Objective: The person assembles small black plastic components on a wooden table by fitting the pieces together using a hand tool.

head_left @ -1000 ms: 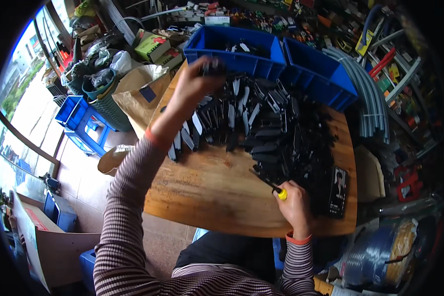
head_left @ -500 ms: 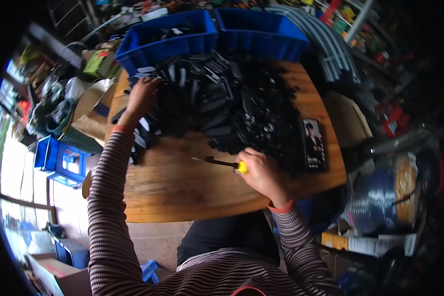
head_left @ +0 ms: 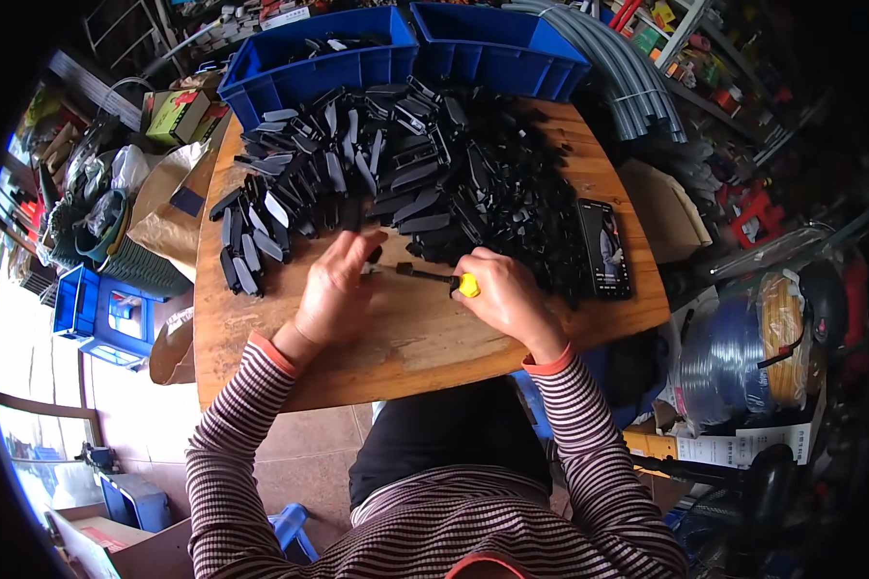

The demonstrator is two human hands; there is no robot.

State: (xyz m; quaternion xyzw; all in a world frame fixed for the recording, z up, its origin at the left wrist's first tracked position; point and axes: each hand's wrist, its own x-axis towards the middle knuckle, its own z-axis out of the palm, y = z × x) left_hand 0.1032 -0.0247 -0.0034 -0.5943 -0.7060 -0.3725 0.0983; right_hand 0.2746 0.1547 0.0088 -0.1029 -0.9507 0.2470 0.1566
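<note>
My right hand (head_left: 505,297) is closed round the yellow handle of a screwdriver (head_left: 427,274). Its black shank and thin tip point left, toward my other hand. My left hand (head_left: 333,289) is slightly smeared by motion, with thumb and fingers closed near a small black plastic piece (head_left: 373,257). That piece sits at the fingertips, close to the screwdriver's tip, and its shape is hard to make out. Beyond both hands lies a big heap of black plastic parts (head_left: 417,179), long flat ones at the left and middle, smaller ones toward the right.
The wooden table (head_left: 377,362) carries a phone with a lit screen (head_left: 604,249) near its right edge. Two blue bins (head_left: 323,75) stand along the far side, the left one holding black parts. Coiled grey hose (head_left: 637,96) lies behind on the right; a blue crate (head_left: 116,318) is at the left.
My left hand has come back from the heap's far left to the near middle, beside the screwdriver's tip. My right hand still grips the screwdriver. The view has shifted slightly.
</note>
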